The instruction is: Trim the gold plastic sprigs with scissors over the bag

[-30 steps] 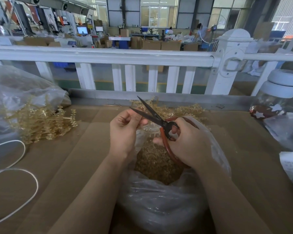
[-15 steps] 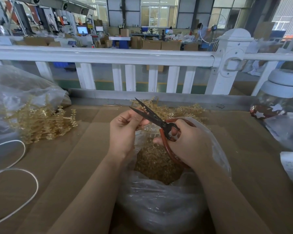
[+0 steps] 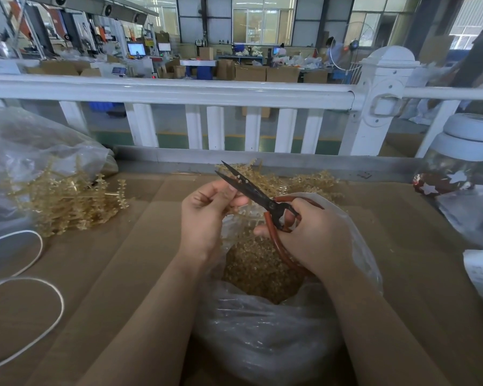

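Observation:
My right hand (image 3: pixel 315 238) grips black scissors (image 3: pixel 251 192) with red-brown handles, blades nearly closed and pointing up-left. My left hand (image 3: pixel 209 215) pinches a small gold sprig piece right at the blades; the piece is mostly hidden by my fingers. Both hands hover over a clear plastic bag (image 3: pixel 262 338) whose open mouth shows a heap of gold trimmings (image 3: pixel 260 270). More gold sprigs (image 3: pixel 299 182) lie behind the bag.
A pile of untrimmed gold sprigs (image 3: pixel 64 201) spills from a large clear bag (image 3: pixel 25 151) at left. White cord loops (image 3: pixel 25 285) lie on the cardboard-covered table (image 3: pixel 117 263). A white-lidded jar (image 3: pixel 457 160) stands at right, a white railing (image 3: pixel 179 93) behind.
The scissor blades have narrowed from wide open to nearly closed around the piece in my left fingers. Both hands stay over the bag.

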